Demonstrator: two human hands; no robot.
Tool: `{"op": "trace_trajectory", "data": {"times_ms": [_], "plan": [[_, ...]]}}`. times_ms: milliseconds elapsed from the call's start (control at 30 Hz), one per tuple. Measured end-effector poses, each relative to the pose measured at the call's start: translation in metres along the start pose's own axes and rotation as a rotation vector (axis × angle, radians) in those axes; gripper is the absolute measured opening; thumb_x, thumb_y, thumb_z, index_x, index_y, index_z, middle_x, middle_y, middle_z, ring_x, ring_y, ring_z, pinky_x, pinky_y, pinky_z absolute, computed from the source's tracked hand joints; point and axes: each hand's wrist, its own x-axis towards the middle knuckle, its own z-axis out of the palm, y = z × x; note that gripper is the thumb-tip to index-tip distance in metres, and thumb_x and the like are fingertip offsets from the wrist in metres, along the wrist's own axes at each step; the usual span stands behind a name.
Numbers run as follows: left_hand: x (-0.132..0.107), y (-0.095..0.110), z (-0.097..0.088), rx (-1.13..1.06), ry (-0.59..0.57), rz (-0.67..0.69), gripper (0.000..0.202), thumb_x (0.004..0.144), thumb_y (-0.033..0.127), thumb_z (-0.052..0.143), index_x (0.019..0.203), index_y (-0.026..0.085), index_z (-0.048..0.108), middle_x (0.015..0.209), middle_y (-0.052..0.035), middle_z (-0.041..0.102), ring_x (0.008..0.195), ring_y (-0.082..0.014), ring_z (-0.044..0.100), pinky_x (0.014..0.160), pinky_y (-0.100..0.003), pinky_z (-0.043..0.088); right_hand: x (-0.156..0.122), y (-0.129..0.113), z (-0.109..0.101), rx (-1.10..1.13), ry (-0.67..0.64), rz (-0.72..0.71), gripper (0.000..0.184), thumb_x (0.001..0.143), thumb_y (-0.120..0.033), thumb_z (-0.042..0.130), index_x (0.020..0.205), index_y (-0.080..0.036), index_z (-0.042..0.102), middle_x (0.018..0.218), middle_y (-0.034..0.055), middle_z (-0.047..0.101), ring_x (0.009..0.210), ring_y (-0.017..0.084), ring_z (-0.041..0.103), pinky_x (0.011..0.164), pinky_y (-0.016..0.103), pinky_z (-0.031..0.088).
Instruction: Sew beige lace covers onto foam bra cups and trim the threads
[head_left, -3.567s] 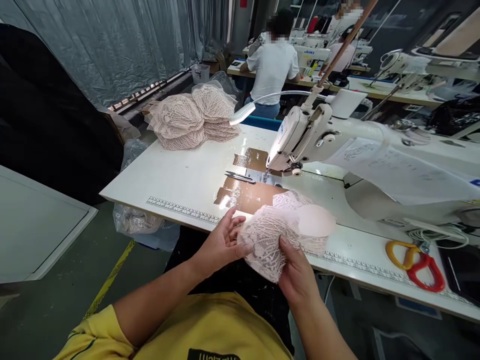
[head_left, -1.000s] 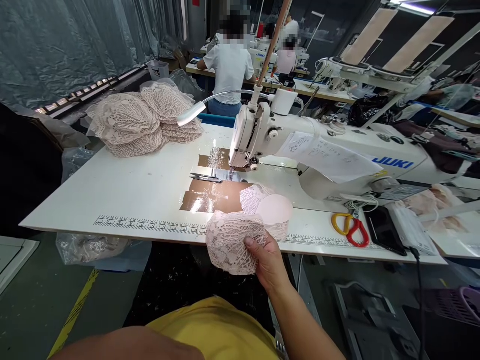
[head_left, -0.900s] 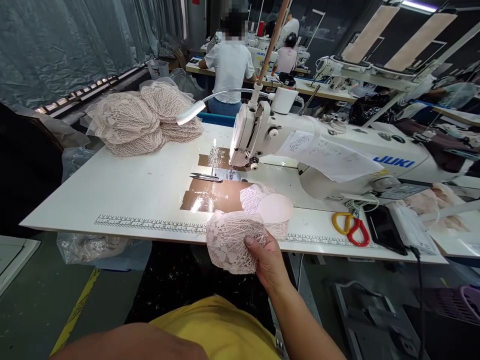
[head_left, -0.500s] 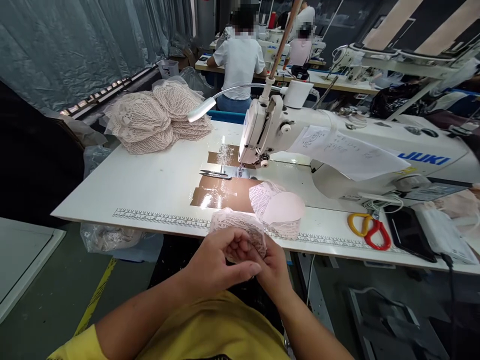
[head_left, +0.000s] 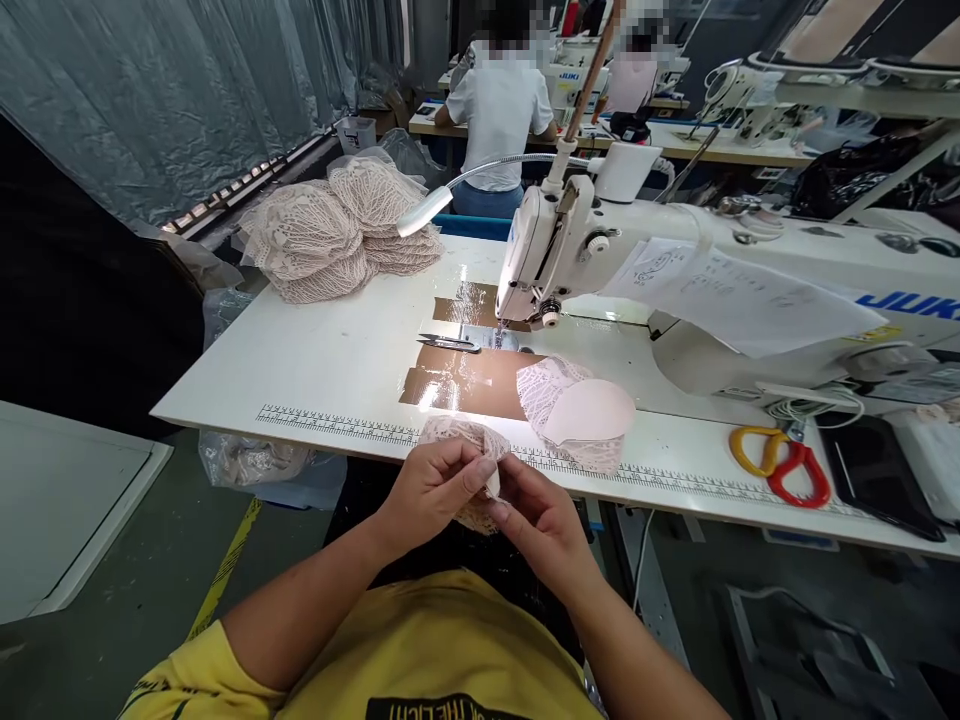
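Note:
A pale pink lace piece (head_left: 459,430) is held at the table's front edge, pinched from both sides. My left hand (head_left: 435,490) grips its upper part between thumb and fingers. With thumb and fingertips my right hand (head_left: 544,520) holds its right edge, where the fabric is folded over. Just beyond, another lace piece (head_left: 540,385) lies on the table with a smooth pink cup-shaped piece (head_left: 592,412) on top. Thread snips (head_left: 448,343) rest beside the needle area of the white sewing machine (head_left: 525,265).
Stacked lace pieces (head_left: 307,240) sit at the table's back left. Scissors with yellow and red handles (head_left: 780,465) and a black phone (head_left: 874,475) lie at right. A lamp (head_left: 425,210) reaches over the table (head_left: 322,350). A person in white (head_left: 499,120) sits ahead.
My hands have shifted from overlapping to side by side, and the lace piece is turned and folded between them. The view has swung slightly left.

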Motion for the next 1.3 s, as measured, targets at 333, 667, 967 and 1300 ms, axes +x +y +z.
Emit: {"op": "trace_trajectory", "data": {"times_ms": [333, 667, 967, 1300], "plan": [[-0.002, -0.003, 0.000, -0.084, -0.048, 0.045, 0.038, 0.095, 0.039, 0.042, 0.070, 0.014, 0.054, 0.066, -0.0018, 0.056, 0.063, -0.0109, 0.051, 0.063, -0.023, 0.044, 0.002, -0.006, -0.001, -0.042, -0.033, -0.060, 0.023, 0.080, -0.039, 0.066, 0.093, -0.021, 0.070, 0.087, 0.0032, 0.067, 0.083, 0.020, 0.059, 0.079, 0.032, 0.049], [-0.007, -0.011, 0.007, 0.196, 0.035, 0.223, 0.014, 0.085, 0.027, 0.059, 0.091, 0.016, 0.054, 0.072, 0.0021, 0.051, 0.060, -0.0076, 0.047, 0.054, -0.018, 0.041, 0.002, 0.006, -0.006, -0.037, -0.064, -0.126, 0.024, 0.089, -0.028, 0.055, 0.110, -0.028, 0.066, 0.100, 0.0011, 0.065, 0.092, 0.019, 0.056, 0.089, 0.032, 0.043], [-0.003, -0.013, 0.006, 0.813, 0.164, 0.520, 0.024, 0.087, 0.023, 0.055, 0.110, 0.016, 0.052, 0.071, 0.0015, 0.053, 0.063, -0.0106, 0.050, 0.061, -0.022, 0.044, 0.003, 0.020, -0.010, 0.145, 0.056, -0.024, 0.025, 0.087, -0.031, 0.059, 0.109, -0.026, 0.069, 0.090, 0.0017, 0.068, 0.081, 0.018, 0.059, 0.082, 0.032, 0.047], [0.002, -0.015, -0.021, 0.435, 0.205, 0.162, 0.032, 0.083, 0.024, 0.056, 0.115, 0.019, 0.056, 0.115, -0.0095, 0.058, 0.099, -0.0188, 0.057, 0.076, -0.028, 0.050, 0.013, 0.008, -0.019, 0.472, 0.293, 0.061, 0.027, 0.070, -0.030, 0.073, 0.097, -0.024, 0.074, 0.095, 0.0040, 0.074, 0.092, 0.024, 0.066, 0.089, 0.040, 0.050]]}}
